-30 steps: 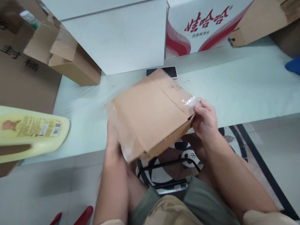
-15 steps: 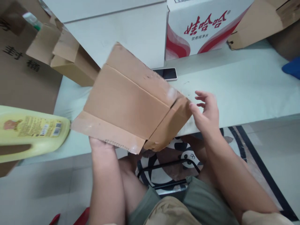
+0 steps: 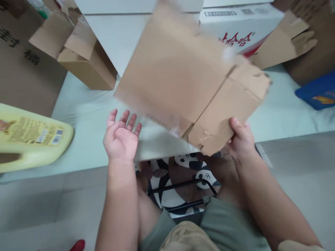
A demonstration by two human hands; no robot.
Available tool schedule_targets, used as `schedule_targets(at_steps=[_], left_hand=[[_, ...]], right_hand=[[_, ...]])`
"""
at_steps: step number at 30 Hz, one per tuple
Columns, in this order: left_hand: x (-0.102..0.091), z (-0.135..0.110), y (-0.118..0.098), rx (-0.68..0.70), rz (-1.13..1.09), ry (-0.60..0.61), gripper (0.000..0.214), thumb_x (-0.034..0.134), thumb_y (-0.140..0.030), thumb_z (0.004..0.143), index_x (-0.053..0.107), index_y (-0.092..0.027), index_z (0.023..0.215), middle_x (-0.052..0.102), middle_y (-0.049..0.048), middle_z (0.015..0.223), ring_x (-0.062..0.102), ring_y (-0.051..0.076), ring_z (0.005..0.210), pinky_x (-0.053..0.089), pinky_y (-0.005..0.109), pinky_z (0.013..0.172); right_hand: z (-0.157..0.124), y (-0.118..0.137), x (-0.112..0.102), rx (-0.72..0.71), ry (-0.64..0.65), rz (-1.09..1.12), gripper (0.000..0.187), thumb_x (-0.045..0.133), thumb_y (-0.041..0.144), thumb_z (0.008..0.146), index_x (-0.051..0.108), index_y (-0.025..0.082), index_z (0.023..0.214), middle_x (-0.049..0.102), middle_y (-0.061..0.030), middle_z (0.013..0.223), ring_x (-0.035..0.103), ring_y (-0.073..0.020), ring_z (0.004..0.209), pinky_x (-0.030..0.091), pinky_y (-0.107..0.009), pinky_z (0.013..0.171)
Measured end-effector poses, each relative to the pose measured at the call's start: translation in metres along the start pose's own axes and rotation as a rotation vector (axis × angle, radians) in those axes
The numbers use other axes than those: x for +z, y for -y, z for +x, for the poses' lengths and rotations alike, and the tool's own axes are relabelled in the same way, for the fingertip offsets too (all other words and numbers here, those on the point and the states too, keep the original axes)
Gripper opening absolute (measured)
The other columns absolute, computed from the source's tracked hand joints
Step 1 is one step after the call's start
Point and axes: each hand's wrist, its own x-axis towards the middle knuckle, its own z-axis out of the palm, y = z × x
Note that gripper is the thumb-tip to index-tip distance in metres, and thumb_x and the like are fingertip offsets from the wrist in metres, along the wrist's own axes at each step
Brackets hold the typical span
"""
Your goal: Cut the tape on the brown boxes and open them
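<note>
Here the right hand point(image 3: 239, 139) has its grip clenched on the flattened cardboard box point(image 3: 188, 76), raised over the desk point(image 3: 282, 115); the left hand point(image 3: 120, 137) is released, palm up just beside it.

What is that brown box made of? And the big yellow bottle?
Brown box: looks like matte corrugated cardboard; tiny wavy ribs show along its cut bottom edge, and the flaps are creased.
Yellow bottle: probably smooth, faintly shiny plastic, with a moulded handle and a stuck-on label.

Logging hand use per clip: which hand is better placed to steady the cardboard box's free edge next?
Probably left. The left hand is open, palm up, just below the free edge of the cardboard box; the right hand grips its other corner.
</note>
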Motion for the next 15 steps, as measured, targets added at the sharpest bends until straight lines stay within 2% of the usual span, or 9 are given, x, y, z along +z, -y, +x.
schedule_targets(at_steps=[2, 4, 7, 9, 12, 15], left_hand=[[0.001, 0.001, 0.004, -0.033, 0.079, -0.057, 0.032, 0.078, -0.033, 0.068, 0.063, -0.028, 0.097, 0.072, 0.0021, 0.100, 0.067, 0.019, 0.099, 0.051, 0.030, 0.079], [0.004, 0.001, 0.007, -0.059, 0.152, -0.053, 0.031, 0.078, -0.032, 0.066, 0.064, -0.026, 0.092, 0.070, 0.0018, 0.090, 0.065, 0.017, 0.088, 0.048, 0.028, 0.074], [0.009, -0.001, 0.011, -0.107, 0.225, 0.023, 0.026, 0.075, -0.036, 0.064, 0.064, -0.023, 0.084, 0.067, 0.0016, 0.081, 0.065, 0.017, 0.082, 0.049, 0.029, 0.074], [0.011, -0.001, 0.013, -0.113, 0.294, 0.050, 0.025, 0.074, -0.036, 0.065, 0.064, -0.023, 0.083, 0.067, 0.0011, 0.081, 0.065, 0.017, 0.082, 0.049, 0.030, 0.076], [0.012, -0.001, 0.016, -0.109, 0.445, 0.079, 0.025, 0.074, -0.034, 0.066, 0.066, -0.022, 0.087, 0.068, 0.0013, 0.083, 0.065, 0.017, 0.086, 0.048, 0.029, 0.078], [0.015, 0.001, 0.019, -0.124, 0.551, 0.110, 0.023, 0.072, -0.034, 0.068, 0.067, -0.022, 0.088, 0.070, 0.0031, 0.086, 0.067, 0.019, 0.089, 0.048, 0.030, 0.078]], right_hand=[[0.000, 0.002, -0.027, -0.057, -0.128, -0.041, 0.045, 0.078, 0.066, 0.074, 0.058, 0.027, 0.080, 0.054, 0.0045, 0.056, 0.042, -0.0124, 0.038, 0.035, -0.029, 0.033], [-0.006, 0.006, -0.059, -0.065, -0.213, -0.085, 0.047, 0.081, 0.065, 0.070, 0.054, 0.027, 0.070, 0.053, 0.0038, 0.052, 0.051, -0.0163, 0.041, 0.044, -0.033, 0.037], [-0.013, 0.017, -0.109, -0.076, -0.322, -0.158, 0.045, 0.085, 0.056, 0.066, 0.050, 0.029, 0.057, 0.051, 0.0021, 0.048, 0.056, -0.0172, 0.040, 0.046, -0.036, 0.041], [-0.007, 0.027, -0.138, -0.126, -0.465, -0.242, 0.032, 0.081, 0.048, 0.068, 0.055, 0.030, 0.062, 0.056, 0.0017, 0.054, 0.057, -0.0162, 0.041, 0.047, -0.036, 0.042], [0.032, 0.046, -0.167, -0.195, -0.660, -0.297, 0.020, 0.072, 0.039, 0.073, 0.053, 0.031, 0.075, 0.056, 0.0054, 0.059, 0.056, -0.0157, 0.044, 0.051, -0.034, 0.040], [0.103, 0.068, -0.175, -0.119, -0.711, -0.323, 0.019, 0.064, 0.025, 0.077, 0.046, 0.031, 0.076, 0.050, 0.0057, 0.057, 0.063, -0.0176, 0.053, 0.057, -0.032, 0.046]])
